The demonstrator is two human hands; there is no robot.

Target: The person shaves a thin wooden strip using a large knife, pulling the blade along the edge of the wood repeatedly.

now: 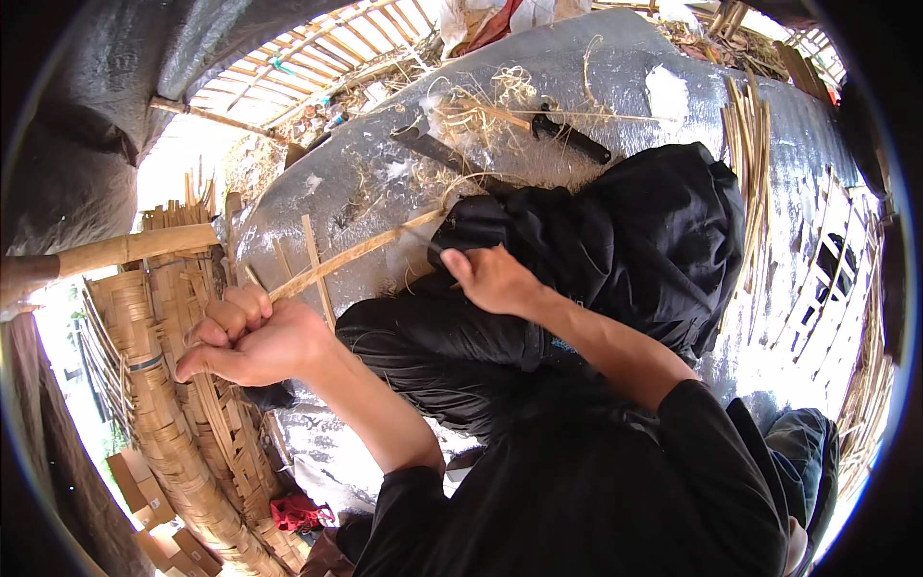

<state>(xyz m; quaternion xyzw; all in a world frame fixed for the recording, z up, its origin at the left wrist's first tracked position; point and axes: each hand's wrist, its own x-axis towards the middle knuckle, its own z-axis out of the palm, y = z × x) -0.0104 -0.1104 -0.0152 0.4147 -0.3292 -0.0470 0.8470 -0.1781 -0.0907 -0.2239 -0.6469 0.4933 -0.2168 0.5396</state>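
My left hand (245,337) is closed on one end of a long, thin bamboo strip (361,248). The strip slants up and away to my black-trousered knee, where a pale curl of fibre hangs by its far end. My right hand (495,280) rests over the trousers near that far end, thumb out and fingers curled. A blurred grey edge shows beside its thumb, but what it grips is mostly hidden. Beyond my knee, pale shavings (488,113) lie around a long dark blade (433,150) and a black-handled tool (572,139).
A silvery sheet (317,149) covers the ground. Bundled bamboo strips (748,183) lie at right, near woven slats (817,279). Woven bamboo rolls (159,385) stand at left under a bamboo pole (139,248). Cardboard boxes (139,486) sit lower left. Someone in jeans (803,447) is close at right.
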